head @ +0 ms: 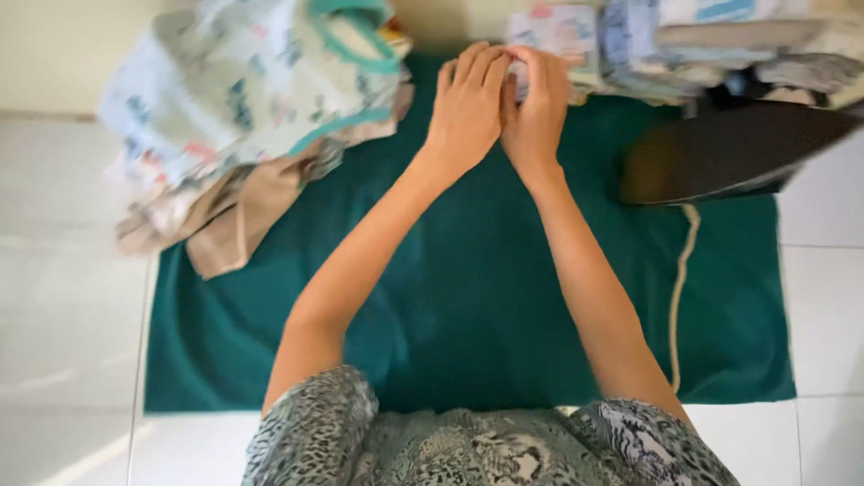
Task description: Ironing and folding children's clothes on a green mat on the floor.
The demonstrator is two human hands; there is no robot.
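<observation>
A dark green cloth (468,297) covers the white tiled floor (63,315). The left hand (466,108) and right hand (537,112), fingers pressed together, touch a far folded patterned cloth (558,36). A dark iron (729,153) rests at right.

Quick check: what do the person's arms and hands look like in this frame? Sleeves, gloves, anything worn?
Both arms are bare from above the elbow down; no sleeves reach them. The left hand and right hand are ungloved, with no watch or bracelet visible. The only clothing showing is a grey animal-print garment at the bottom edge.

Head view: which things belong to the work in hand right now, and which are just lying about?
In hand:
left hand
right hand
folded printed cloth at the stack's near end
green mat

Lying about:
loose clothes heap
iron with cord
rest of folded stack
</observation>
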